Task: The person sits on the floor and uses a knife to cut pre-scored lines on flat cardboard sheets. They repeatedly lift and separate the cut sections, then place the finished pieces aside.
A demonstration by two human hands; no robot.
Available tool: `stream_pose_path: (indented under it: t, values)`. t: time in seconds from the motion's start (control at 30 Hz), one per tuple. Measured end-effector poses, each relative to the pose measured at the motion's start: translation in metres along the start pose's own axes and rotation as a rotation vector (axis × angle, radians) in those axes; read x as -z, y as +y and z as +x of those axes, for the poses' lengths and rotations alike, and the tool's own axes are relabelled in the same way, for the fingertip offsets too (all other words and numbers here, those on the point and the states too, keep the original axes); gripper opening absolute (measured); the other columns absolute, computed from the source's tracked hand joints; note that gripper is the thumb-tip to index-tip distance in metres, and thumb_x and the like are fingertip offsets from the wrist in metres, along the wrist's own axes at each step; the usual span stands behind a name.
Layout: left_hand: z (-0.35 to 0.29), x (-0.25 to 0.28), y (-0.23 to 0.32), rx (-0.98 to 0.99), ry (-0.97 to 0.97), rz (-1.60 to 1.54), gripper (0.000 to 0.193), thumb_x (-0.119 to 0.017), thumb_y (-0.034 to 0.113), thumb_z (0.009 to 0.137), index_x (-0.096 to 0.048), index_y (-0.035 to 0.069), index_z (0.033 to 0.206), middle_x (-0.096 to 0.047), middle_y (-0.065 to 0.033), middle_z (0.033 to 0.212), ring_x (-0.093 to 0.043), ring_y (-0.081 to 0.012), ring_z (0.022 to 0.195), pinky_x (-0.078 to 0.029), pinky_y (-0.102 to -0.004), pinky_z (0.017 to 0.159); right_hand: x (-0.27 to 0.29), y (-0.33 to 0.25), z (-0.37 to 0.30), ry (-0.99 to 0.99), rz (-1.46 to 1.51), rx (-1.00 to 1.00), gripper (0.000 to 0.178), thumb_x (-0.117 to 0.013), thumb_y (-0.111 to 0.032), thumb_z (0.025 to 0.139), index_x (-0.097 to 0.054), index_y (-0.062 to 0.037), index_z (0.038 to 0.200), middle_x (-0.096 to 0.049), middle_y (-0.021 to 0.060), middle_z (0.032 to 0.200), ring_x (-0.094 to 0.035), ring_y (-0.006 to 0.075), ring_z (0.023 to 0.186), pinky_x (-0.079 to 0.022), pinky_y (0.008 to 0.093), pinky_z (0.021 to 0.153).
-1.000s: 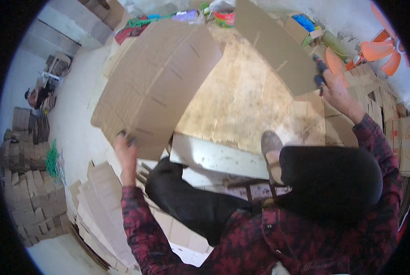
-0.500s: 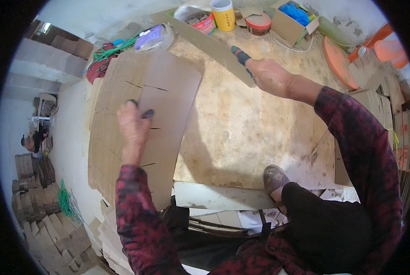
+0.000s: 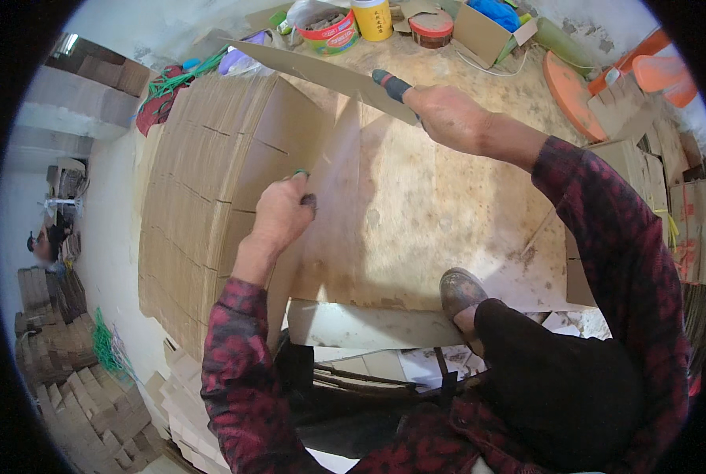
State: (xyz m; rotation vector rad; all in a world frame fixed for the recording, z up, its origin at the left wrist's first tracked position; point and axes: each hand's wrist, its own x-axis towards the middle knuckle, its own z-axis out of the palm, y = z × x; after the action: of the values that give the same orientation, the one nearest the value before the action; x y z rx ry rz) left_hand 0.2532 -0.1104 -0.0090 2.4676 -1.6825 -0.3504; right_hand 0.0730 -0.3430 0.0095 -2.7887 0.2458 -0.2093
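The cardboard sheet (image 3: 329, 79) is flat, thin and plain tan-brown, with straight edges and a smooth face tilted towards us; in the head view it runs slantwise from upper left down to our right hand (image 3: 451, 114). We hold it up over the far part of the wooden platform (image 3: 432, 213), its lower right end in our grip: the right thumb, in a dark cover, lies along the upper edge while the other fingers are mostly hidden behind, so the sheet is pinched between them.

To our left stands the cardboard stack (image 3: 183, 205), many sheets packed on edge. Their brown edges make fine, close ridges, crossed by short dark slits in uneven rows. Its outermost face is smoother and shaded, with a few slits cut in. Our left hand (image 3: 283, 212) is at this face, near its right edge, fingers bent and tips dark-covered; we cannot tell whether that grip pinches the edge or only rests there.

Beyond the sheet sit a red and green bucket (image 3: 329, 35) and a yellow tub (image 3: 372, 22). Our shoe (image 3: 462, 292) is on the platform's near edge.
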Motion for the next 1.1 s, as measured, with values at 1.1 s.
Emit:
stream_pose_path:
  t: [1.1]
  values:
    - [0.039, -0.019, 0.095, 0.022, 0.001, -0.15, 0.013, -0.051, 0.007, 0.074, -0.055, 0.0, 0.084, -0.06, -0.022, 0.078, -0.059, -0.0383, 0.078, -0.048, -0.0458, 0.07, 0.036, -0.072, -0.088, 0.199, 0.149, -0.06, 0.013, -0.049, 0.0, 0.073, -0.051, 0.0026, 0.085, -0.053, 0.0234, 0.064, -0.054, 0.041, 0.061, -0.043, 0.0458, 0.051]
